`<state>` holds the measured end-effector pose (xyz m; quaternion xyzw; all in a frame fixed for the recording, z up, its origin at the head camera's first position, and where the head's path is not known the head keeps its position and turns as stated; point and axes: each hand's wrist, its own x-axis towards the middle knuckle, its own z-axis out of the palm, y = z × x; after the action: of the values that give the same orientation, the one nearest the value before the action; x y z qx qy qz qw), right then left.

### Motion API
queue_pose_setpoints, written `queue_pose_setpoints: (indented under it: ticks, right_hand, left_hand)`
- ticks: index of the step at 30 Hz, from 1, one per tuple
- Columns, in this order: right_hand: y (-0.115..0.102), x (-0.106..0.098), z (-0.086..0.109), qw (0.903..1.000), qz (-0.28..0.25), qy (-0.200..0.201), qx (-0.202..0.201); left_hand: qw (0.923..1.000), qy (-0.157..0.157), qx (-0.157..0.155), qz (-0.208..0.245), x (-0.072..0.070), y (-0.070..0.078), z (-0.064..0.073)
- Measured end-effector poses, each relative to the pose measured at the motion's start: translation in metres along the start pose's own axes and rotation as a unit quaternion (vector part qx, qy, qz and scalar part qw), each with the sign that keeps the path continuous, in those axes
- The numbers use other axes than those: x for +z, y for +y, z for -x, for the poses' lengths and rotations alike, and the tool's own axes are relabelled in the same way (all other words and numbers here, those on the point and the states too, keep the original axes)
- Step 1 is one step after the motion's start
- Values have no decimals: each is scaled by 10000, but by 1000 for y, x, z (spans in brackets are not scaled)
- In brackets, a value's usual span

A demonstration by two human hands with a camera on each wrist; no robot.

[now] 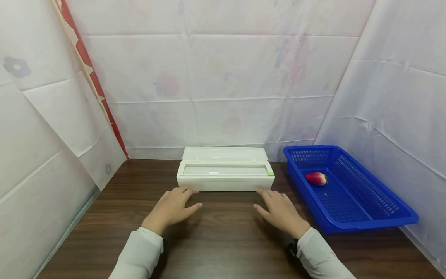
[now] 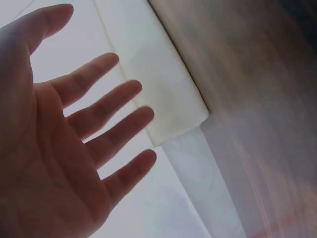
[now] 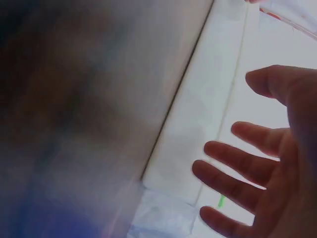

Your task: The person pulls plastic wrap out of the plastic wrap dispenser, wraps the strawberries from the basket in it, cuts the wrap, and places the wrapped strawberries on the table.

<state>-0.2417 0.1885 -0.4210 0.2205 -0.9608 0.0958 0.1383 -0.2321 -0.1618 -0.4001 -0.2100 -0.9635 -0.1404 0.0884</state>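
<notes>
A long white cling film dispenser box (image 1: 225, 183) stands at the back of the dark wooden table, its lid (image 1: 224, 154) raised behind it. A clear window and a small green tab (image 1: 270, 174) show on its top. My left hand (image 1: 174, 207), fingers spread and nothing in it, is at the box's front left corner. At the front right corner is my right hand (image 1: 278, 209), likewise spread and holding nothing. Both wrist views show the fingers of the left hand (image 2: 74, 134) and the right hand (image 3: 257, 168) extended before the white box front.
A blue plastic basket (image 1: 306, 193) sits on the table at the right, with a red strawberry-like fruit (image 1: 316, 178) inside. White patterned sheeting (image 1: 223, 85) hangs behind and along both sides of the table (image 1: 226, 236).
</notes>
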Motion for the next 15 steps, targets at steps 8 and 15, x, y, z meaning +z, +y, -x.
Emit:
queue_pose_setpoints:
  ticks: [8, 15]
  right_hand:
    - [8, -12, -14, 9984, -45, 531, -168]
    - [15, -16, -25, 9937, -152, 1037, -400]
  left_hand:
    - [9966, 821, 68, 77, -6, -14, -9]
    - [9908, 1343, -96, -102, -13, -26, -17]
